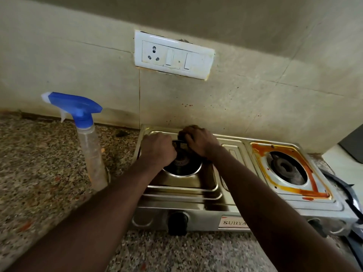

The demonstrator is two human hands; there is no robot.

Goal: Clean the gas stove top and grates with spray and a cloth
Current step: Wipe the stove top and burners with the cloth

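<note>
Granite counter (39,173) under tiled wall (255,95) bears stove (186,209); left hand (157,152) grips grate (177,142), right hand (200,142) clutches dark cloth (181,136).

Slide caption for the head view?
Left hand and right hand grip a dark part over the left burner; spray bottle stands on the counter; orange spill rings the right burner.

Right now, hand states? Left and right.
Left hand: grips a black bar, likely the grate.
Right hand: grips a dark wad, likely the cloth.
</note>
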